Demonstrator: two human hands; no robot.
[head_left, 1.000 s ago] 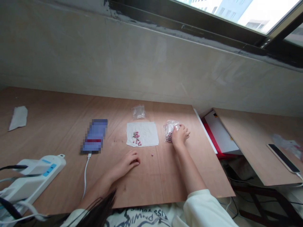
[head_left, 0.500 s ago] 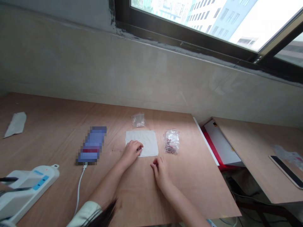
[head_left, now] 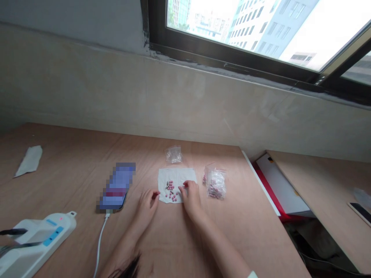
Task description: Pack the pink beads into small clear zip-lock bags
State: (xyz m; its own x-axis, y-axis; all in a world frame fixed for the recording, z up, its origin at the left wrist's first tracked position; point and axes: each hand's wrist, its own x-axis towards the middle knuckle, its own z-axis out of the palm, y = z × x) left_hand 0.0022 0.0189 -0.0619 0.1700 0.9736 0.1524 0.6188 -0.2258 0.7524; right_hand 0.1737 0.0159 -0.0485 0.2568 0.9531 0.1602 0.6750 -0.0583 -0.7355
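A white tissue-like sheet lies flat on the wooden table, and several small pink beads with a few dark slender pieces are scattered over it. At the sheet's left edge rests my left hand, fingers curved, with a gap between thumb and forefinger and nothing visible in them. My right hand lies over the sheet's right edge, its thumb and forefinger apart beside the beads. Right of that hand sit clear zip bags holding pink beads. Behind the sheet is another small clear bag.
A phone on a white charging cable lies to the left. Nearer stands a white power strip with plugs. A folded tissue is at the far left. The table ends at the right, beside a second table.
My left hand has drawn back left off the sheet, exposing pink beads and dark pieces. My right hand has moved forward onto the sheet's right edge. The camera view has shifted slightly.
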